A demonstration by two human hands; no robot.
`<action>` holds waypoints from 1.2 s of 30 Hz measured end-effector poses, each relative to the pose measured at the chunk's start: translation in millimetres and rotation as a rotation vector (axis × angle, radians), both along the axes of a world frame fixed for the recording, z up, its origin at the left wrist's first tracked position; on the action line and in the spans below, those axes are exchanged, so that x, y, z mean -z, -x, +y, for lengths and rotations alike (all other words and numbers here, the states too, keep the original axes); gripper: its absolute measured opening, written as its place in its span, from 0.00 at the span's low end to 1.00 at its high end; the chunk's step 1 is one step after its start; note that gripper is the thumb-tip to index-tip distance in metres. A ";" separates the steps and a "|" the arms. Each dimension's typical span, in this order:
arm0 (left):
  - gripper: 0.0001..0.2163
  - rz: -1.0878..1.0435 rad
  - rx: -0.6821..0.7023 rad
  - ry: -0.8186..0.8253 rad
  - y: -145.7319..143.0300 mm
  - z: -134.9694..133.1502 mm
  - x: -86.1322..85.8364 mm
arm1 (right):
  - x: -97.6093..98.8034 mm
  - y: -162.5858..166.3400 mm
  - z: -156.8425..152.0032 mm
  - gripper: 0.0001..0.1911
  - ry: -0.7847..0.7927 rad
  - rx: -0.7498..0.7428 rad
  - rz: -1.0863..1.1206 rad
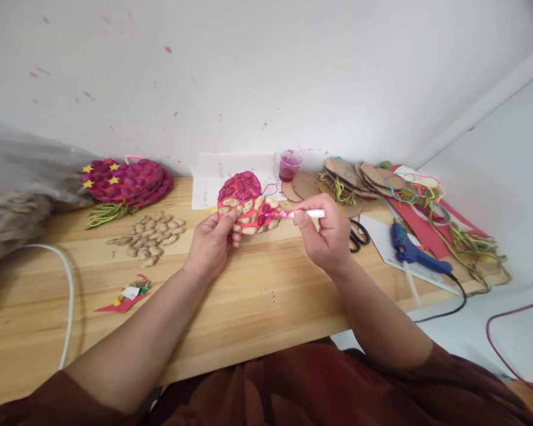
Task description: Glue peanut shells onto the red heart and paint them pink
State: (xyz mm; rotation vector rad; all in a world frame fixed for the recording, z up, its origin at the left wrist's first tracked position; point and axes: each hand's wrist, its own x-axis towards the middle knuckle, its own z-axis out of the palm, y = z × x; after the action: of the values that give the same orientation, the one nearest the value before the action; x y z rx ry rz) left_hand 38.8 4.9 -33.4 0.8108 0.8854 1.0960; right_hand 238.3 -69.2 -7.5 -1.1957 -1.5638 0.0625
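A round red craft piece (247, 218) covered with peanuts is tilted up above the table in the grip of my left hand (212, 242), thumb on its front. Its upper part is coated magenta; most of the lower peanuts are bare tan. Between the thumb and fingers of my right hand (326, 234) is a white-handled paintbrush (314, 213). The magenta-stained brush end touches peanuts at the piece's right side, where a few are wet with colour. Behind stands a clear plastic cup (289, 165) with magenta liquid.
Loose peanuts (150, 236) and paper scraps (128, 294) lie to the left, near finished-looking magenta pieces (127, 180) with yellow stars. Cardboard discs (346, 176), black scissors (359, 234), a blue glue gun (415, 251) with its cord, and green yarn (466, 242) occupy the right.
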 end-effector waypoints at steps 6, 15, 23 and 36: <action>0.18 -0.015 -0.017 0.015 -0.9 0.3 -0.6 | 1.0 1.3 -2.6 0.01 -0.016 0.014 -0.004; 0.18 -0.036 -0.023 0.035 -0.6 1.2 -0.4 | -1.6 5.7 -3.8 0.02 -0.020 -0.025 -0.033; 0.17 -0.037 -0.006 0.034 -0.9 1.7 0.1 | -2.1 2.3 -3.9 0.02 -0.006 -0.057 0.002; 0.17 -0.046 0.019 0.032 0.9 2.6 1.6 | -3.7 -2.4 -2.5 0.02 0.027 -0.051 0.054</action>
State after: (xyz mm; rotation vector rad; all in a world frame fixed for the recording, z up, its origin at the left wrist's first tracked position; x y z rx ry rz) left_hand 37.9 7.5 -35.0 0.7632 0.8534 1.0771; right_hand 240.7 -71.7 -3.8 -1.1660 -1.5502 0.1486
